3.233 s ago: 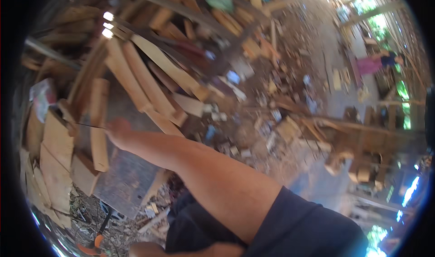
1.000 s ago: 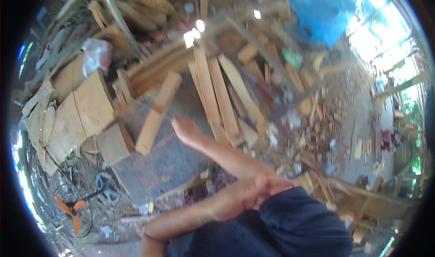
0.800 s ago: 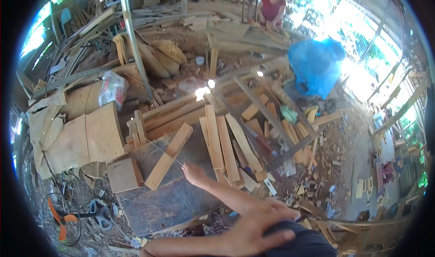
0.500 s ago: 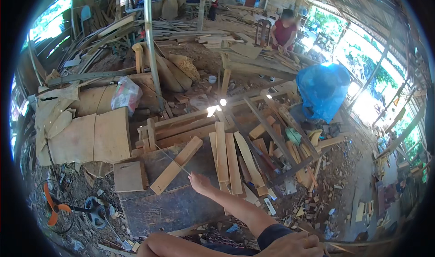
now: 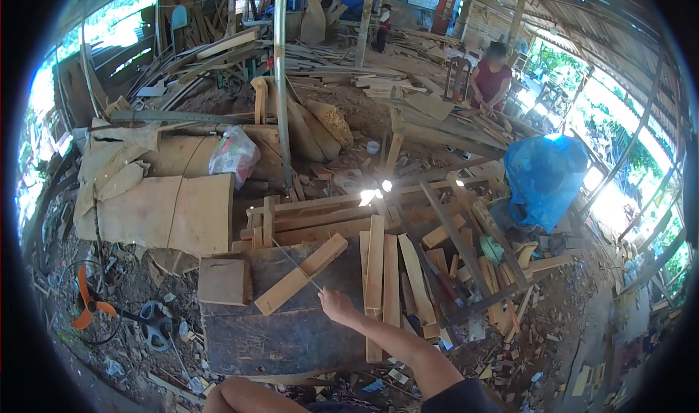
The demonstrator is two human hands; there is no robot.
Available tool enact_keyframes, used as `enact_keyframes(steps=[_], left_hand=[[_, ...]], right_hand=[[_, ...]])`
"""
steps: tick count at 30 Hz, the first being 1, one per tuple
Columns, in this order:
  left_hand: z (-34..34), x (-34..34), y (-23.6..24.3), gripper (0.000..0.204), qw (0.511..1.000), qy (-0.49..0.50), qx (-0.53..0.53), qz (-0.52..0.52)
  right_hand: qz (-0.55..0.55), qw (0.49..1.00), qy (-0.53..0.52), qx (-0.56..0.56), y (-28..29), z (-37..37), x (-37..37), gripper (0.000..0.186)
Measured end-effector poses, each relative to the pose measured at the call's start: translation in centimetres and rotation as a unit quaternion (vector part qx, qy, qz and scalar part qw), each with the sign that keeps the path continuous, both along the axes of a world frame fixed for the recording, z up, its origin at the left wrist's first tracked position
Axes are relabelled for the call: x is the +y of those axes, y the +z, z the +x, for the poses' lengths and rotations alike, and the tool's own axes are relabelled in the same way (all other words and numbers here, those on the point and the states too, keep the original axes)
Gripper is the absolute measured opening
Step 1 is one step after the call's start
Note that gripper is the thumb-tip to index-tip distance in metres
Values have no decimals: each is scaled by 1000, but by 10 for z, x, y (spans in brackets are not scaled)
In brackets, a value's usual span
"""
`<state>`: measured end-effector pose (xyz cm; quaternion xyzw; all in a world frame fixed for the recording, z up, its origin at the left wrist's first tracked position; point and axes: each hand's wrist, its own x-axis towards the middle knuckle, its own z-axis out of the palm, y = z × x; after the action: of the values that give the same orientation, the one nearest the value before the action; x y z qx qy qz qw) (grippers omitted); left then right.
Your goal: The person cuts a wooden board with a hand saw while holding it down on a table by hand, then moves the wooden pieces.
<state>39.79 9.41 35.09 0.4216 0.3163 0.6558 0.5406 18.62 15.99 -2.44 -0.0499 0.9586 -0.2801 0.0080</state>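
A straight, pale tan wooden board (image 5: 289, 286) is lying diagonally on a dark, scuffed, flat work surface (image 5: 269, 344), and a thin, straight, rod-like tool (image 5: 298, 266) is crossing over it; whether the two are touching, I cannot tell. The right hand (image 5: 336, 305) is closing its fingers around the tool's near end, just beside the board. The left hand is lying outside the view, so I cannot tell its state; half a second ago it was resting on the dark right sleeve (image 5: 462, 398).

The camera is tilting upward, bringing more of the shed into sight, while hand, tool and board are keeping their arrangement. The work in hand, I judge, is staying centred on that board without visible progress.

Farther out, a squarish brown wooden block (image 5: 222, 282) is sitting to the left, long tan planks (image 5: 374, 264) are lying to the right, and a co-worker in a dark red top (image 5: 491, 82) is bending over timber beyond.
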Motion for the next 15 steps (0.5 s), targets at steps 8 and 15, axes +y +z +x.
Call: enact_keyframes(steps=[8,15], left_hand=[[-40,-10,-47,17,934,142,287,156],[-72,-26,-39,20,983,-76,163,29]], right_hand=[[-3,1000,11,1,-4,-3,9,33],[-11,999,16,-31,5,-9,2,31]])
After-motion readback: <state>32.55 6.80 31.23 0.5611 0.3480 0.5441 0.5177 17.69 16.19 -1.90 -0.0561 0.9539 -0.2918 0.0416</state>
